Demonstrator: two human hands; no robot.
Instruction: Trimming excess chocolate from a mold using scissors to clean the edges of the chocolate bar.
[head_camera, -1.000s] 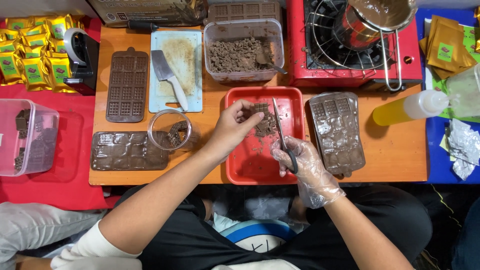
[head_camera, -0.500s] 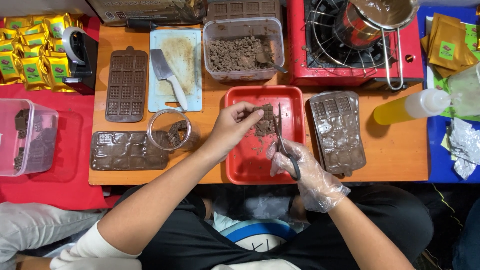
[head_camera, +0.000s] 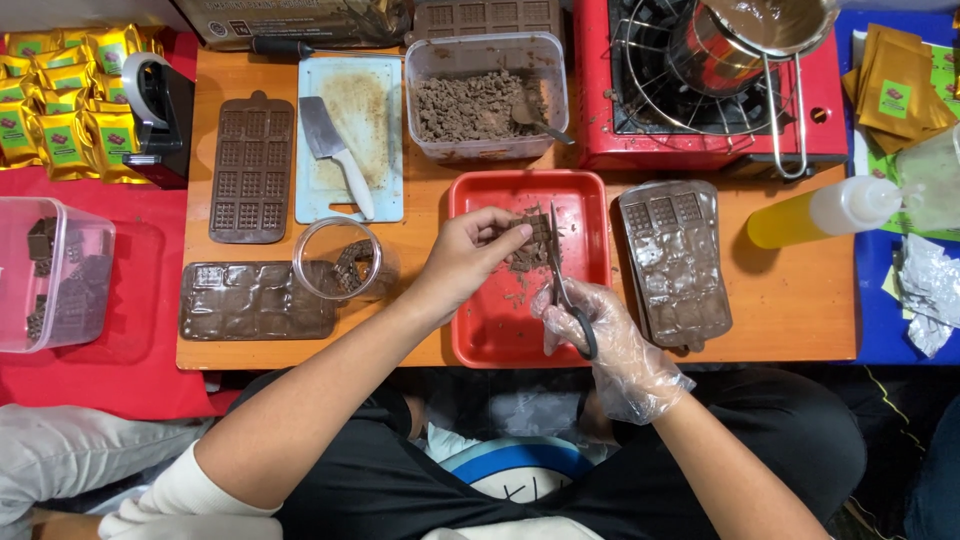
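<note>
Over the red tray, left hand pinches a chocolate piece; gloved right hand clasps scissors.

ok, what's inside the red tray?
In the red tray: a brown chocolate piece pinched by the left hand, loose crumbs, scissors in the gloved right hand. Whatever lies under both hands is covered.

Your left hand covers part of the chocolate piece, so you can't see its left edge. The scissors handles sit hidden inside your gloved right hand. The pot on the red stove is cut off by the top edge, the clear tub by the left.
</note>
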